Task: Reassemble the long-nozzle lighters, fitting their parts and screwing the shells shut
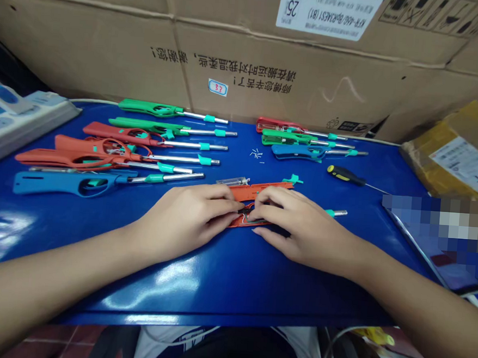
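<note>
An opened red gas lighter (258, 194) lies on the blue table (225, 265), its shell halves apart and a metal tube with a teal collar (337, 212) poking out to the right. My left hand (191, 214) presses on its left part with fingers curled onto it. My right hand (301, 227) pinches the lighter's middle from the right. A loose teal trigger piece (293, 179) and a small metal part (234, 181) lie just beyond the lighter.
Several red, green and blue lighters (113, 154) lie at the left, three more (303, 140) at the back right. A yellow-black screwdriver (348, 177) lies right of centre. Cardboard boxes (240, 48) wall the back. A white power strip (26, 115) sits far left.
</note>
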Available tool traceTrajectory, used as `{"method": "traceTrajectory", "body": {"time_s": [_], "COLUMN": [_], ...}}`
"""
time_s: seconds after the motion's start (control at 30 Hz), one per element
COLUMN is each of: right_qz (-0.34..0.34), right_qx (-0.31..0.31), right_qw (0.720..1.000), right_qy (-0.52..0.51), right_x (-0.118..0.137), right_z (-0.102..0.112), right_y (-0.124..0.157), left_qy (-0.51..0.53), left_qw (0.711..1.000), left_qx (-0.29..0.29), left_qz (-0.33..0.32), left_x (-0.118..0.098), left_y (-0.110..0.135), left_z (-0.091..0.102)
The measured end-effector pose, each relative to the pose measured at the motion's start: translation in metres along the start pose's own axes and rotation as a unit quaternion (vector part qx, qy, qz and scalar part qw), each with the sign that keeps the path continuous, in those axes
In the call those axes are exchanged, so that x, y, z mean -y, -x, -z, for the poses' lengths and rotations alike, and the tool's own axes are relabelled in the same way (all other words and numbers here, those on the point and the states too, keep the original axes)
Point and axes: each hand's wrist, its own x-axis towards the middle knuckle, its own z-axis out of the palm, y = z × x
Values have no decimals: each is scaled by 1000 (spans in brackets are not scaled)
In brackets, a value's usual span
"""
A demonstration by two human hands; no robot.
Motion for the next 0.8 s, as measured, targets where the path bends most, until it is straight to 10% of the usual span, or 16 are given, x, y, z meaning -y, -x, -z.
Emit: {"method": "traceTrajectory", "body": {"time_s": [0.4,0.8], "right_qz": [-2,-13], "right_qx": [-36,-69], "right_qw": [996,990], "right_qy": [-87,-119], "right_x": [1,-3], "right_z": [-6,34], "right_y": [-3,9], "left_qy": [19,17], "left_qw": [1000,1000], "left_qx": [1,3], "left_qz": [5,8], "left_x": [0,1], "left_y": [1,0], "left_z": [0,2]}}
